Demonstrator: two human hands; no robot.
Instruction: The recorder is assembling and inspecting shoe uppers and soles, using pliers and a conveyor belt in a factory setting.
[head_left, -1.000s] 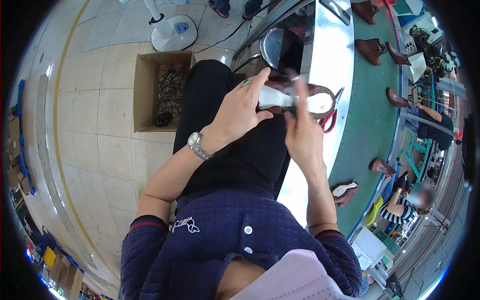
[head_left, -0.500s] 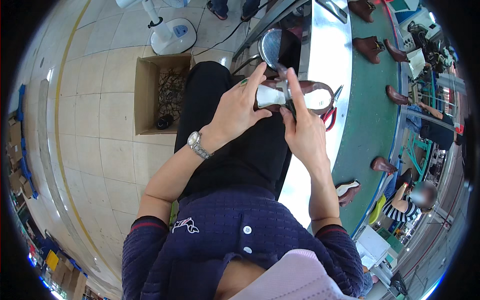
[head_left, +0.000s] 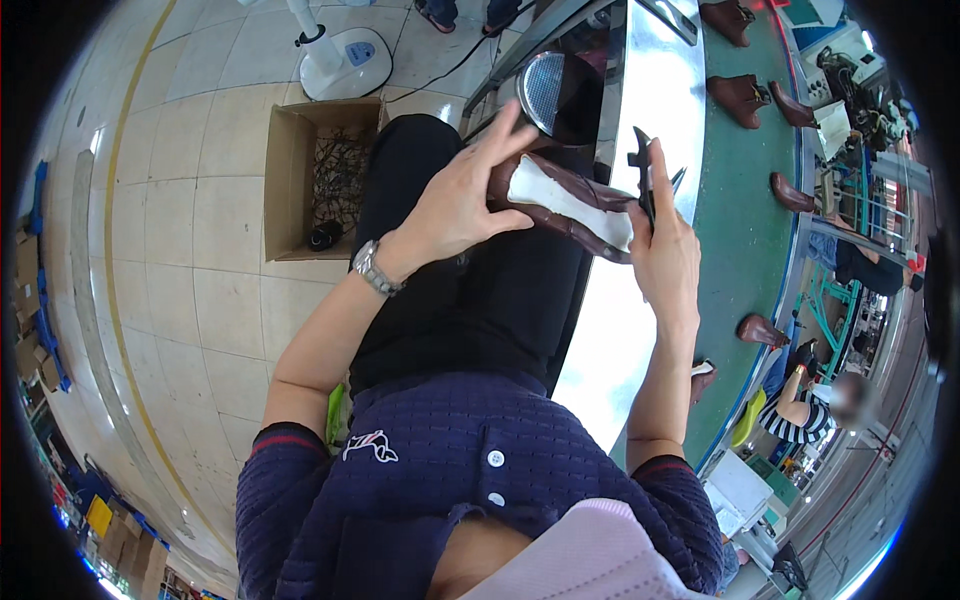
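Observation:
A brown shoe lies over my lap with its white underside facing up, tilted down toward the right. My left hand grips its left end, thumb along the near side and fingers beyond. In my right hand, beside the shoe's right end, is a slim black tool, standing up along the raised index finger. Its exact kind does not show. The right fingers are close to the shoe, and I cannot tell whether they touch it.
A metal-edged bench runs along my right, beside a green conveyor belt carrying several brown shoes. A pointed dark tip lies on the bench edge. On the left are an open cardboard box and a fan base. Another person sits beyond the belt.
My right hand has moved right with the black tool, off the middle of the shoe. The shoe has turned, its right end now lower. The belt shoe near my right forearm has shifted nearer.

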